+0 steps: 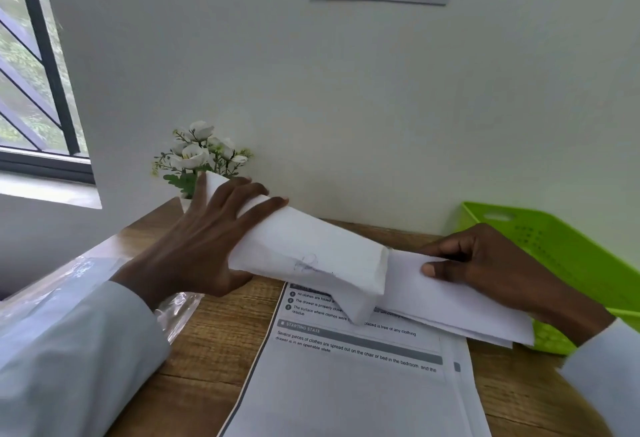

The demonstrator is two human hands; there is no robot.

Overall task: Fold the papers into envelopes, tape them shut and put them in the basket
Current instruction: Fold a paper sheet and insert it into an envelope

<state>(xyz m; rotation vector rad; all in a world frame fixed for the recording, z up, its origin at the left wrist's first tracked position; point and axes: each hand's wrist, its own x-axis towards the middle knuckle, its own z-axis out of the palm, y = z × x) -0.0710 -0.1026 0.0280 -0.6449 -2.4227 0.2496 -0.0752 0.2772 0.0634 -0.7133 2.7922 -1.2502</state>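
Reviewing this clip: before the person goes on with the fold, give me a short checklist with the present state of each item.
1. Left hand has the folded paper: ok, fingers spread over its left end, thumb under it.
2. Right hand has the right flap: ok, thumb on top pinches it.
3. Paper clear of the printed sheets on the table: ok, held above them.
4. Green basket within reach: ok, just behind the right hand.
5. Tape at hand: cannot tell, none in view.
6. Creases square: cannot tell, the paper is bowed.
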